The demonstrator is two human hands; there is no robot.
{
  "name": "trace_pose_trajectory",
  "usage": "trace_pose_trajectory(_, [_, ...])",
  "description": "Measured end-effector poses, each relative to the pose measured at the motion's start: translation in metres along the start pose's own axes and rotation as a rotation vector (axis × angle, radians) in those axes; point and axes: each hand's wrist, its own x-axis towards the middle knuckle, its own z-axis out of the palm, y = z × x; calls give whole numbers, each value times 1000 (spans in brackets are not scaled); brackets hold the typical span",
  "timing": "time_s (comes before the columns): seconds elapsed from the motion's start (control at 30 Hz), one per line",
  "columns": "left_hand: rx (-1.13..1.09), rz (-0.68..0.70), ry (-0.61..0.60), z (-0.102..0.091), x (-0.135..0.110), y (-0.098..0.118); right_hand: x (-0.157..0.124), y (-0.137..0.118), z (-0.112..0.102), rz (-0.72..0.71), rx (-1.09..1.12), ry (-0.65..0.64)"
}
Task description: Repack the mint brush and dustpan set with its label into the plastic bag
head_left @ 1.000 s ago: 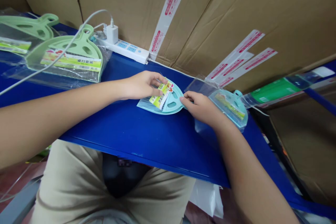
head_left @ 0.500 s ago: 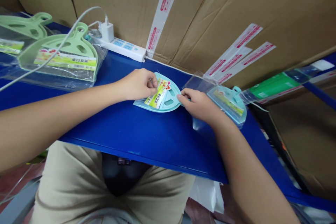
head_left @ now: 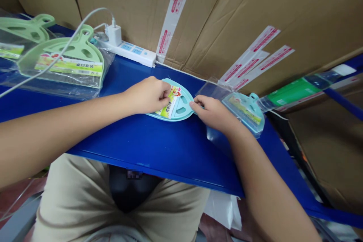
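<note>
Left hand [head_left: 149, 94] now covers more of the blue dustpan [head_left: 177, 106], fingers pinching its label [head_left: 169, 102]; right hand [head_left: 214, 113] pinches the handle end

Both forearms are bare, with no sleeves, watch or rings showing on the left hand [head_left: 149, 94] or the right hand [head_left: 214, 113]. At the bottom centre of the frame the lap shows beige trousers [head_left: 85, 200], creased at the thighs, with a dark garment [head_left: 129, 193] between them.
</note>
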Motion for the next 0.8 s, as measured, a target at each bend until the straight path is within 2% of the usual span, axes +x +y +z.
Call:
trace_pose_trajectory(0.17, [33,1,-2,0,-2,0,-1,0,0,-1,12,4])
trace_pose_trajectory(0.3, [57,-68,-24,-3,-2,2,-2,0,-2,0,23,-2])
trace_pose_trajectory(0.4, [70,-103,8,-8,-4,3,-2,-1,-6,11,41,-28])
trace_pose_trajectory(0.6, [34,-34,23,-9,-4,-3,-1,4,-13,0,-1,-34])
trace_pose_trajectory(0.67, [9,-8,21,-7,-3,-5,-2,13,-21,7,-56,72])
trace_pose_trajectory(0.8, [-78,-2,78,-6,-1,-10,-3,43,-43,46,-137,514])
